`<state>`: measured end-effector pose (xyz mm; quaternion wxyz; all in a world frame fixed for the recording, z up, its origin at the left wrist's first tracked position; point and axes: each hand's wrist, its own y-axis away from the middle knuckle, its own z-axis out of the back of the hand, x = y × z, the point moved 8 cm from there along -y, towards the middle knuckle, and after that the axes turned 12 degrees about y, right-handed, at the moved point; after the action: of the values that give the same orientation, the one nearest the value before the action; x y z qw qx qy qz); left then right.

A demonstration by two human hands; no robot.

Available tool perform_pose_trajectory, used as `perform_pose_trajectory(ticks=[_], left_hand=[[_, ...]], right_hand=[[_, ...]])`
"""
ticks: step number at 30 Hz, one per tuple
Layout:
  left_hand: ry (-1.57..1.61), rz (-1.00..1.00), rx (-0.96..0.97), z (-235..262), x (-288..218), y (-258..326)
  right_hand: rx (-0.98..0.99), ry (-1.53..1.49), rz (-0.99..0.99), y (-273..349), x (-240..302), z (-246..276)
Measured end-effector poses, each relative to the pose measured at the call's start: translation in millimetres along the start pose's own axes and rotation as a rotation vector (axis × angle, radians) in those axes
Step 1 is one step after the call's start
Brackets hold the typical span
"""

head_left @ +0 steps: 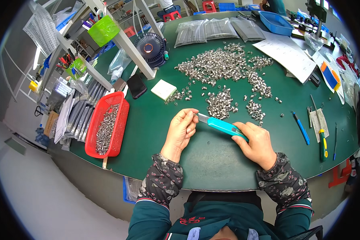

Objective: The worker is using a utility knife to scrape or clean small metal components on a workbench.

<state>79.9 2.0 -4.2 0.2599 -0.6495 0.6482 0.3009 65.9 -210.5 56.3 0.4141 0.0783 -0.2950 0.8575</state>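
Note:
My right hand (255,143) is wrapped round a turquoise utility knife (224,126), its blade out and pointing left. At the blade's tip, my left hand (181,131) is closed in a pinch. Whatever sits between those fingertips is too small to make out, perhaps one of the small metal rings. Just beyond the knife lies a small heap of shiny metal rings (220,105) on the green table (204,168). A far larger pile of the same rings (216,64) spreads behind it.
A red plastic basket (122,134) of metal rings stands at the left edge. Nearby are a phone (137,86), a sticky-note pad (163,89) and a fan (150,49). Bagged rods (220,29) lie at the back. Rightward are a screwdriver (322,144) and a blue pen-like tool (301,129).

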Motion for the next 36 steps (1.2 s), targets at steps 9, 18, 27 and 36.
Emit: perform_pose_trajectory(ticks=[9, 18, 27, 36], left_hand=[[-0.022, -0.012, 0.009, -8, 2, 0], [-0.220, -0.069, -0.013, -7, -3, 2], [-0.013, 0.022, -0.047, 3, 4, 0], [0.086, -0.003, -0.001, -2, 0, -2]], right_hand=[[0.085, -0.209, -0.072, 2, -11, -13], [-0.217, 0.127, 0.135, 3, 16, 13], [-0.209, -0.030, 0.019, 1, 0, 12], [-0.114, -0.037, 0.018, 0, 1, 6]])
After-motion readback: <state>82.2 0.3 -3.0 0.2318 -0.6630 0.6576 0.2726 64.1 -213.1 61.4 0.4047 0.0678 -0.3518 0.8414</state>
